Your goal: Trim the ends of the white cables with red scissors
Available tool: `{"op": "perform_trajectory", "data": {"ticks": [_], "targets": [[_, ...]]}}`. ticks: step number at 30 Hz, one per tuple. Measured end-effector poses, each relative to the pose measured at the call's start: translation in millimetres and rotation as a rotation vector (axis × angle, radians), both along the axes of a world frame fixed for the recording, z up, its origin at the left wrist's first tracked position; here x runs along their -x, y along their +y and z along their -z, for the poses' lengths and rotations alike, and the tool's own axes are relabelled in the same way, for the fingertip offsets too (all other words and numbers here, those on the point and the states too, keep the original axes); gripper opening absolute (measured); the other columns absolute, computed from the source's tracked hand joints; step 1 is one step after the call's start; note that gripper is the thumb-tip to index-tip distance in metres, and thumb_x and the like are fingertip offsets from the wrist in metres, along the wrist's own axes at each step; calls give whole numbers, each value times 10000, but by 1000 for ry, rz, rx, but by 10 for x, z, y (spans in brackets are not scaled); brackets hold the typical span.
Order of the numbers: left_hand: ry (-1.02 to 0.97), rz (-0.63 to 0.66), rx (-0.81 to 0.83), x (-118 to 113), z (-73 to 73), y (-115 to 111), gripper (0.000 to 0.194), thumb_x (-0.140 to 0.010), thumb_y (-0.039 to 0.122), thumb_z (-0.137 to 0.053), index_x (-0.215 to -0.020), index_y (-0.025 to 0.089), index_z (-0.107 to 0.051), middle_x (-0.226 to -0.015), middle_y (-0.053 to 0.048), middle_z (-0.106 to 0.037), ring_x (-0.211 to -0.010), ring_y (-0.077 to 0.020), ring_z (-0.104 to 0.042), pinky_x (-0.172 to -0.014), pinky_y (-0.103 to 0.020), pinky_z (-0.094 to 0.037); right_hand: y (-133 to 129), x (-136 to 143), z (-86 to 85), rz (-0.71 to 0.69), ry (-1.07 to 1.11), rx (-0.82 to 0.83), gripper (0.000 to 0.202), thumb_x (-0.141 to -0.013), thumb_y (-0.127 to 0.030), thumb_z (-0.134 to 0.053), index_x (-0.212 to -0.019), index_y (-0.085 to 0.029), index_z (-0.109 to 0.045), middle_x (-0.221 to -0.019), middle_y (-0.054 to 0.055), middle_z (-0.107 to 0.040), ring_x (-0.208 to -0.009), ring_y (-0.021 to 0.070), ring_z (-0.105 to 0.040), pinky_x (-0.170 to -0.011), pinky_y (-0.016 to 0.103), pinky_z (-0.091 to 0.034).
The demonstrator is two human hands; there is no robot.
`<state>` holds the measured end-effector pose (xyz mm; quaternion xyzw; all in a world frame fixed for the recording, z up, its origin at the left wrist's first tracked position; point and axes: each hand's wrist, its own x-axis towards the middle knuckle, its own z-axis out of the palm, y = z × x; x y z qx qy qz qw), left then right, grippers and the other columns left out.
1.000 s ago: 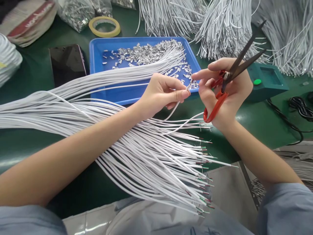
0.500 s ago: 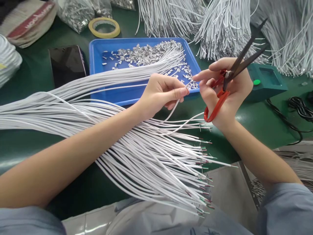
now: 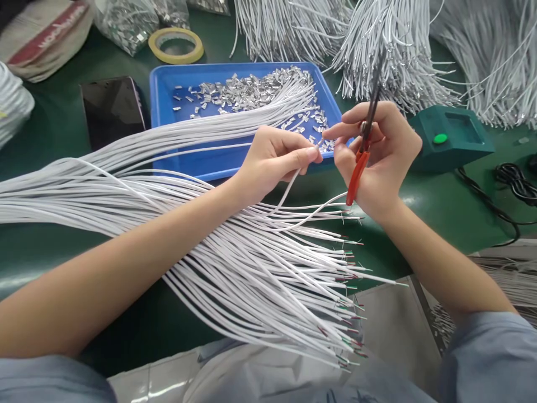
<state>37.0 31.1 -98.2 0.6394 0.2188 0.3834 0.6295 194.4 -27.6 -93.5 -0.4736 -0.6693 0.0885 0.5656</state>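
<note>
My left hand [image 3: 279, 159] pinches the end of one white cable [image 3: 289, 190] over the front right edge of a blue tray [image 3: 201, 165]. Red-handled scissors [image 3: 358, 178] hang in my right hand [image 3: 377, 151], their dark blades pointing up and away. The right index fingertip is close to the cable's tip; whether it touches is unclear. Small metal pieces [image 3: 247, 92] lie in the tray, beside the ends of a white cable bundle [image 3: 188, 131]. A second bundle [image 3: 251, 263] fans out under my left forearm, its stripped ends showing thin coloured wires.
A dark phone [image 3: 112, 112] lies left of the tray, with yellow tape [image 3: 176, 55] behind it. Cable bundles [image 3: 377, 61] cover the back right. To the right are a green device [image 3: 455, 137] and a black cord [image 3: 489, 207]. Plastic bags [image 3: 128, 25] stand at the back left.
My right hand has moved slightly left, nearer the left fingertips. The scissors have turned more upright, and their blades now look closer together. My left hand has barely moved.
</note>
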Motion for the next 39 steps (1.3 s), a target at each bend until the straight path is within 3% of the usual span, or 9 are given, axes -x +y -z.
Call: {"op": "perform_trajectory", "data": {"ticks": [8, 11, 19, 27, 39], "targets": [[33, -51, 30, 0, -20, -3, 163, -761, 264, -656, -667, 134, -684, -481, 21, -502, -412, -39, -388, -369, -185, -258, -6, -40, 46, 27, -27, 9, 133, -900, -372, -543, -1007, -296, -525, -868, 12, -674, -863, 198, -699, -627, 327, -526], [31, -50, 16, 6, -16, -2, 166, -766, 259, -649, -661, 134, -680, -473, 22, -492, -413, -42, -390, -373, -187, -269, -24, -29, 25, 41, -63, 7, 152, -891, -395, -539, -1004, -293, -529, -885, 9, -693, -810, 184, -692, -613, 329, -525], [-11, 79, 48, 3, 3, 7, 195, -781, 303, -686, -669, 143, -683, -481, 19, -492, -417, -42, -383, -365, -192, -236, -48, 30, -55, 11, -64, 33, 116, -844, -254, -585, -955, -284, -563, -870, -26, -700, -705, 150, -650, -576, 313, -497], [-70, 150, 137, 11, 12, 32, 303, -768, 417, -735, -707, 125, -685, -520, 12, -500, -415, -31, -372, -378, -203, -210, -63, 1, -25, 95, -87, 89, 114, -909, -307, -522, -1019, -279, -512, -927, 35, -689, -894, 209, -692, -645, 349, -524], [22, 134, 182, 10, -34, 13, 231, -813, 321, -686, -691, 127, -657, -483, 25, -482, -391, -23, -335, -371, -181, -251, -79, 19, -30, 29, -71, 64, 109, -898, -334, -532, -996, -293, -511, -966, 24, -700, -826, 196, -685, -642, 355, -516]]}}
